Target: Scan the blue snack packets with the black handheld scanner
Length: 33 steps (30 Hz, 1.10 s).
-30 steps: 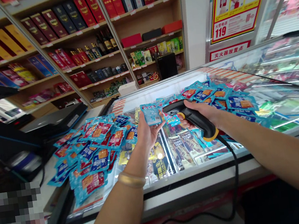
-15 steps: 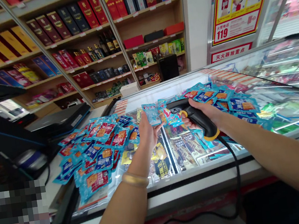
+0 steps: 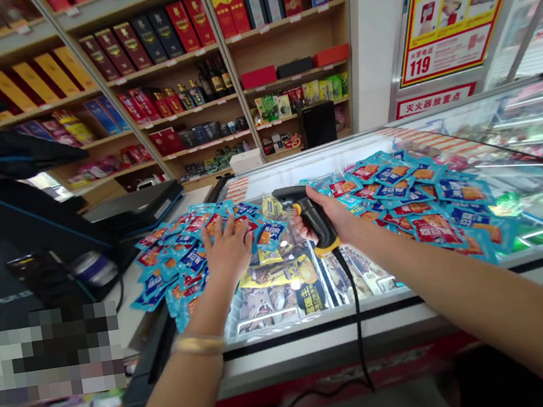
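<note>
Shop interior with wooden shelves of boxed liquor at the back and a glass-topped chest freezer (image 3: pixel 293 355) across the middle, seen from just behind a person standing at it. Nearest are two bare forearms, with a gold bangle (image 3: pixel 199 345) on the left wrist. The left hand (image 3: pixel 228 253) lies palm down, fingers spread open, pressing on a loose heap of blue foil snack packets (image 3: pixel 183 260) on the freezer's glass lid. The right hand (image 3: pixel 323 213) has its fingers closed round the grip of a black and yellow barcode scanner (image 3: pixel 310 217), held just above the lid, with a black cable (image 3: pixel 359 332) dropping over the freezer's front edge. A second spread of packets (image 3: pixel 416 193) lies to the right. The packets look light, soft and slick, ready to slide over one another, so a single one would be safest pinched by its flat sealed edge. The scanner looks stiff and solid, best held by its grip. Under the glass lie packaged frozen goods (image 3: pixel 284 296). To the left are a white bench (image 3: pixel 130 311) and a flat black device (image 3: pixel 133 203). Farther off, shelves hold red and dark gift boxes (image 3: pixel 151 35) and wine bottles (image 3: pixel 214 80), and a red and yellow poster (image 3: pixel 455 2) hangs on the wall at upper right
</note>
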### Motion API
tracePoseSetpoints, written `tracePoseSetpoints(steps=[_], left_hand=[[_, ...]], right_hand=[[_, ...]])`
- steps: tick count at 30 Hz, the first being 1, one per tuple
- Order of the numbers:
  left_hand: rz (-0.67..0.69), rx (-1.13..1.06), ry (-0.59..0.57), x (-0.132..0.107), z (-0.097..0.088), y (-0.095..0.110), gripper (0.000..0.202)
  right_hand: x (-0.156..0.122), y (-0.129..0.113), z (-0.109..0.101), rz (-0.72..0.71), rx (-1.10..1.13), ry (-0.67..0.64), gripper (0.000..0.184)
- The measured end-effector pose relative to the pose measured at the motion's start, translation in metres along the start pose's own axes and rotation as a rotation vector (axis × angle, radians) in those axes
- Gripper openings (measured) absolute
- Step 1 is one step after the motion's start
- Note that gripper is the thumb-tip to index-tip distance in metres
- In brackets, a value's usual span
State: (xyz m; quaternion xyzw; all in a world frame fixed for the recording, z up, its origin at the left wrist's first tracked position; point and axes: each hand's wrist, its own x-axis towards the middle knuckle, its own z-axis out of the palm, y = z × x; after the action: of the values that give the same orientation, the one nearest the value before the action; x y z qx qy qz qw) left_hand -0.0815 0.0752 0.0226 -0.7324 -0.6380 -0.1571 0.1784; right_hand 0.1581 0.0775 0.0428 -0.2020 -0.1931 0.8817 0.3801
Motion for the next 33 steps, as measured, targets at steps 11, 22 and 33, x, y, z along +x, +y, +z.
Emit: tracePoseSetpoints(steps=[11, 22, 33], left_hand=[[-0.008, -0.06, 0.101, 0.002, -0.009, 0.011, 0.045], [0.347, -0.576, -0.179, 0.025, -0.008, 0.161, 0.059], [0.382, -0.597, -0.371, 0.024, 0.01, 0.201, 0.067]], right_hand=[[-0.023, -0.023, -0.009, -0.058, -0.062, -0.002, 0.053], [-0.095, -0.097, -0.061, -0.345, -0.073, 0.139, 0.048], [-0.094, -0.093, -0.077, -0.348, -0.194, 0.14, 0.051]])
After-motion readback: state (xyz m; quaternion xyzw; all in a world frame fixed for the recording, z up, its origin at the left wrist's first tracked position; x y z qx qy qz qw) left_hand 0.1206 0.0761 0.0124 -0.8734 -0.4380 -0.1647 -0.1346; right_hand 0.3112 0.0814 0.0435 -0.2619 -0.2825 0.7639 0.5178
